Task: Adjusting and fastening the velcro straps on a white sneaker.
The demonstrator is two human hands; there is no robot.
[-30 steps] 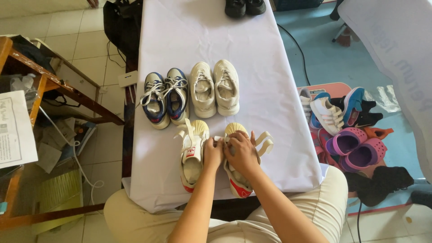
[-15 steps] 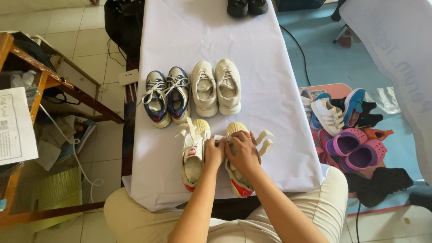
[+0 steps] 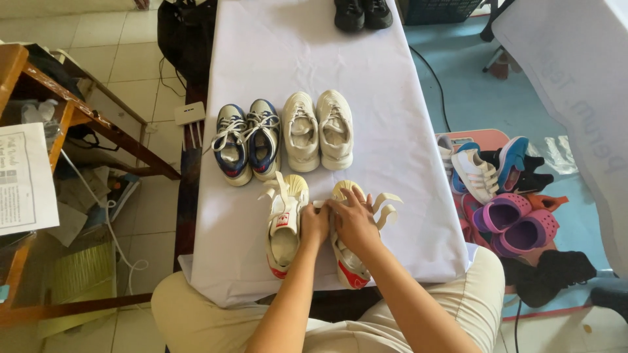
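No container is seen on the white-covered table (image 3: 392, 85); beside it, a pile of children's shoes (image 3: 504, 189) lies on the floor. At the table's near edge, a white strap sneaker with a red heel (image 3: 350, 265) is pinched at one strap by the left hand (image 3: 314, 223) and pressed under the curled right hand (image 3: 354, 221). Its open-strapped mate (image 3: 284, 225) lies just beside, with blue-white sneakers (image 3: 247, 140) and cream sneakers (image 3: 318, 129) beyond.

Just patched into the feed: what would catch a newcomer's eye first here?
Both hands, left hand and right hand, rest on the right shoe of a white pair with red heels and loose straps at the near edge of the white-covered table. Beyond stand blue sneakers and cream sneakers; a colourful shoe pile lies on the floor, right.
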